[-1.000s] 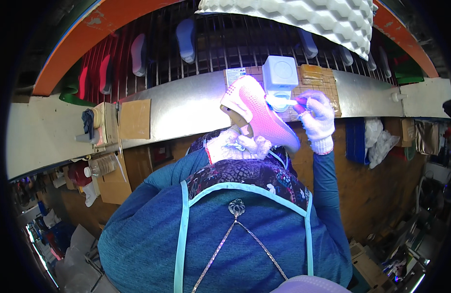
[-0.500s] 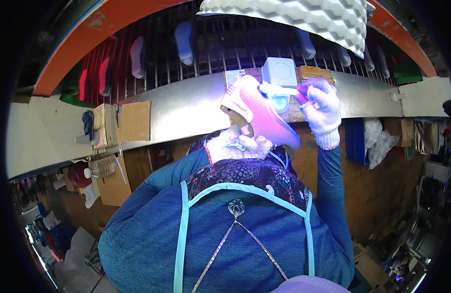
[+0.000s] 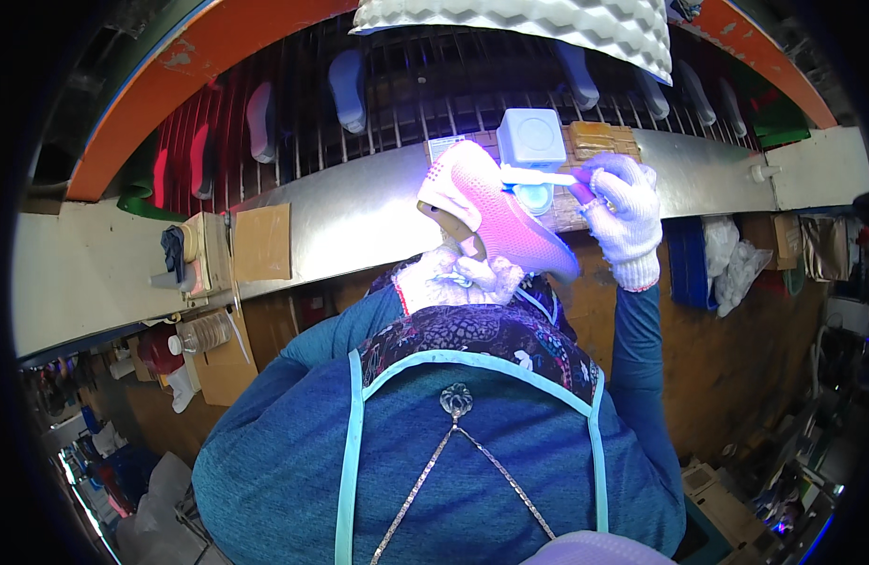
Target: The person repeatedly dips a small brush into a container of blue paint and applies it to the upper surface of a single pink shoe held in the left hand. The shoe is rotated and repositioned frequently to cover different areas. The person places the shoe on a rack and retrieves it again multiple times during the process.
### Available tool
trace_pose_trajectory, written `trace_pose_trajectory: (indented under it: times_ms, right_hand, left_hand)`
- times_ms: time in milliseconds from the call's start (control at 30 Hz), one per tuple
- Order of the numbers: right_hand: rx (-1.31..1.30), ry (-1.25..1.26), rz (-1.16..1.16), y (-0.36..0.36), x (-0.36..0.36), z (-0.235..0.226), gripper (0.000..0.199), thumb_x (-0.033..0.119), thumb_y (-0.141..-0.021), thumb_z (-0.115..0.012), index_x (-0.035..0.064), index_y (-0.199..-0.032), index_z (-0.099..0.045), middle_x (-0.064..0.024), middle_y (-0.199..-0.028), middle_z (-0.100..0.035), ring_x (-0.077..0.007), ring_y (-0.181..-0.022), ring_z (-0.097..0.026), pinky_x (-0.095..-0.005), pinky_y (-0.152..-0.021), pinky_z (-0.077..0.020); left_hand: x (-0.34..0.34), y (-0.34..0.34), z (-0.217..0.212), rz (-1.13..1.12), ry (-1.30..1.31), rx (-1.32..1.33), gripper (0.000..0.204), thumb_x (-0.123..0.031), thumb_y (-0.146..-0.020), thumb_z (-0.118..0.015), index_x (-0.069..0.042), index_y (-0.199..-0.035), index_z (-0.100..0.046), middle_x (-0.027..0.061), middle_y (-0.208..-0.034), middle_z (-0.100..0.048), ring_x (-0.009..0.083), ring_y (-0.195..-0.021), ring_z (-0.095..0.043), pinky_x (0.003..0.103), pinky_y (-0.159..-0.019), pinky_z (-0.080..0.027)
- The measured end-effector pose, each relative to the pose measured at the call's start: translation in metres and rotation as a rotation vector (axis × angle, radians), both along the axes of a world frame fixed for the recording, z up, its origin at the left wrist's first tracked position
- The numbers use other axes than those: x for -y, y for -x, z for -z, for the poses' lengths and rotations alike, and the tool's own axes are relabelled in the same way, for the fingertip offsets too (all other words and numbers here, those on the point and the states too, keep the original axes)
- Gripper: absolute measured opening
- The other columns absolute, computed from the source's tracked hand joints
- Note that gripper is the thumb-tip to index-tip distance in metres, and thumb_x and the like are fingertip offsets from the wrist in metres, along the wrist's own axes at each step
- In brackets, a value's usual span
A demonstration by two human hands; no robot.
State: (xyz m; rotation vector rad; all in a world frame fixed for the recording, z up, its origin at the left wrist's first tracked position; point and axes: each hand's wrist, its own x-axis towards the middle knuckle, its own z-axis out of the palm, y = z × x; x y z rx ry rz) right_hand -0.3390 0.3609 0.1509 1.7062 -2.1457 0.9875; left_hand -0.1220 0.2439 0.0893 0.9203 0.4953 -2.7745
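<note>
Pink and lit violet, the shoe (image 3: 496,218) sits upper centre of the frame, my gloved left hand (image 3: 456,275) wrapped around its underside. My right hand (image 3: 625,211) pinches a thin brush (image 3: 540,176) against the upper. I judge the coating only partly done; I can't tell how much remains.
</note>
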Motion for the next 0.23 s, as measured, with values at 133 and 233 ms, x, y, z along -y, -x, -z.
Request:
trace_pose_trajectory:
  times_ms: [133,233]
  right_hand:
    - [0.038,0.050,0.034,-0.005,0.005,-0.002,0.018,0.017,-0.074,-0.079,0.0103,-0.089,-0.074,-0.0042,-0.094,-0.067,-0.0208,-0.088,-0.062,-0.0369,-0.081,-0.0372]
    - [0.139,0.068,0.056,-0.009,0.009,0.001,0.018,0.018,-0.075,-0.079,0.0108,-0.091,-0.075,-0.0043,-0.094,-0.067,-0.0209,-0.088,-0.062,-0.0375,-0.082,-0.0374]
  left_hand:
    - [0.011,-0.008,0.017,0.094,0.207,0.138,0.037,-0.021,-0.106,-0.039,-0.001,-0.138,-0.040,0.0164,-0.125,-0.053,0.0206,-0.111,-0.057,0.038,-0.091,-0.055]
    - [0.005,-0.006,0.009,0.075,-0.262,-0.332,0.041,-0.037,-0.106,-0.041,-0.004,-0.130,-0.046,0.0145,-0.111,-0.058,0.0221,-0.084,-0.066,0.041,-0.069,-0.062]
